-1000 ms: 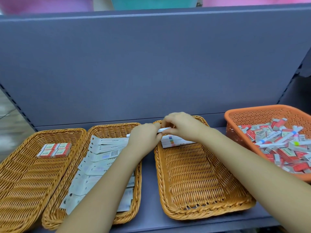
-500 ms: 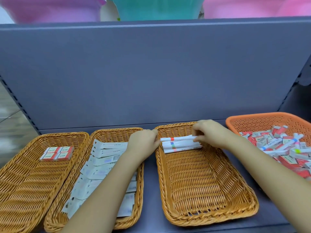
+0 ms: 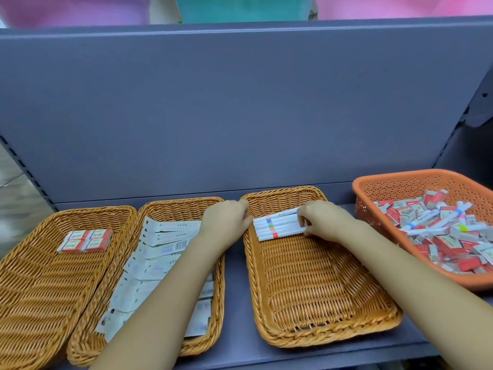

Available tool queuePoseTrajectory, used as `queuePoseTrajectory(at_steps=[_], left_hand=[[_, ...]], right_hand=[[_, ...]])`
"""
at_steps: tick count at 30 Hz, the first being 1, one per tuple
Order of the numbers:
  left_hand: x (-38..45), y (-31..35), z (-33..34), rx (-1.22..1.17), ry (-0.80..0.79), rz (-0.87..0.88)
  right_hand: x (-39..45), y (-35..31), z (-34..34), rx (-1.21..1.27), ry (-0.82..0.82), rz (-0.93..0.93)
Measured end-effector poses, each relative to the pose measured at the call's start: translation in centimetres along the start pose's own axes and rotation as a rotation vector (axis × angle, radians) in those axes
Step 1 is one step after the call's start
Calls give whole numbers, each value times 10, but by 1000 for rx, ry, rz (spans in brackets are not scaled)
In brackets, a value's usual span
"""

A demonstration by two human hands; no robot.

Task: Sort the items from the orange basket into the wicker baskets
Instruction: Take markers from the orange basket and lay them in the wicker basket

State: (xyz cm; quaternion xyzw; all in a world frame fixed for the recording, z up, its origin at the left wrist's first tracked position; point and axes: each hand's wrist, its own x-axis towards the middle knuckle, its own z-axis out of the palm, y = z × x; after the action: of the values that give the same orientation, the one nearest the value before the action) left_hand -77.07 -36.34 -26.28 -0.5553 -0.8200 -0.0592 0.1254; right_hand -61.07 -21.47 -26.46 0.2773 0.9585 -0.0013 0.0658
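Three wicker baskets stand in a row on a grey shelf. The right wicker basket (image 3: 314, 295) holds a row of white markers (image 3: 277, 225) with coloured bands at its far end. My right hand (image 3: 320, 221) presses on the markers' right ends. My left hand (image 3: 226, 218) touches their left ends at the basket's rim. The orange basket (image 3: 405, 185) at the far right is full of red-and-white small boxes (image 3: 453, 249) and several white markers (image 3: 437, 221). The middle wicker basket (image 3: 181, 206) holds white flat packets (image 3: 165, 244). The left wicker basket (image 3: 40, 284) holds red boxes (image 3: 85, 240).
A grey back panel (image 3: 240, 108) rises behind the baskets. The shelf's front edge (image 3: 266, 359) runs just below the baskets. Pink and teal tubs (image 3: 240, 8) sit on top above the panel. A narrow gap of bare shelf separates the middle and right wicker baskets.
The marker that both hands held over the right wicker basket now lies in the row with the others. Both hands have lowered onto the ends of the row.
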Motion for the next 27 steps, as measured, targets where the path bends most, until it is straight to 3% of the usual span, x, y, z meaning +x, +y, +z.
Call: queuePoseTrajectory(at_steps=[13,19,27], left_hand=[[3,2,-2,-1,-37,-5],[7,8,-5,119,-24,22],[24,41,-14,204,-53,221]], right_hand=[[-2,-5,9,34,68,23],[-4,-3,-2,62,38,-6],[-16,-11,-21,-31,141,-26]])
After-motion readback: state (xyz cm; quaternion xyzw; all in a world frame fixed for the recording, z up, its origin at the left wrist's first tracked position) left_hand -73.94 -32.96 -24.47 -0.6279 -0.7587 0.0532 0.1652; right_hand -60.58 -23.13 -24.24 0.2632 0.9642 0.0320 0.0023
